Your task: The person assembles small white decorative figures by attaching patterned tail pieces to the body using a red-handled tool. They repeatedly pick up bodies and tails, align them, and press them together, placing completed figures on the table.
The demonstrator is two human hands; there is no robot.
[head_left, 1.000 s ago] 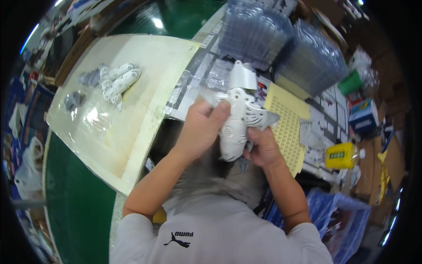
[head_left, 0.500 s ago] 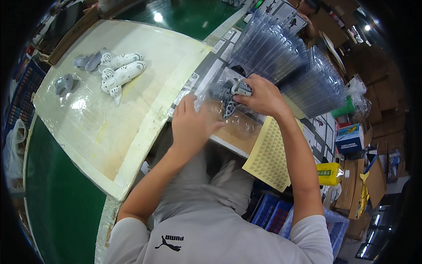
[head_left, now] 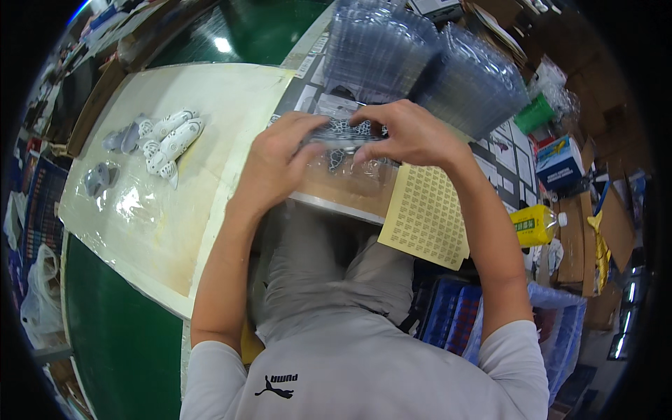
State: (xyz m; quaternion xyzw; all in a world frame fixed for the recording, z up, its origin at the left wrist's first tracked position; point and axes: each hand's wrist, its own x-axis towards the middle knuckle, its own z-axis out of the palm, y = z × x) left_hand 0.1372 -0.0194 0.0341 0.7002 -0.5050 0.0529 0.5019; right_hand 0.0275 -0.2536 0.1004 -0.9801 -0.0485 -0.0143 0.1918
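A black-and-white net-patterned toy [head_left: 343, 131], shaped like a sea animal, is between my hands, with a fin pointing toward me. My left hand [head_left: 275, 157] curves its fingers round the toy's left end. From the other side my right hand [head_left: 414, 136] grips the right end between thumb and fingers. Glare and motion blur hide part of the toy's middle. Under and in front of it a clear plastic tray [head_left: 374, 176] lies on brown board. Close to my right wrist rests a yellow sheet of small printed labels [head_left: 427, 217].
White toy bodies [head_left: 178, 140] and grey parts [head_left: 98, 180] lie on the cream tabletop [head_left: 231, 98] at left. Tall stacks of clear plastic shells [head_left: 378, 52] stand just beyond my hands. At right are a yellow bottle [head_left: 533, 225] and a blue-and-white box [head_left: 560, 162].
My left hand has come up to the toy, which only my right hand held before. The toy now lies level between both hands. The whole view has shifted a little.
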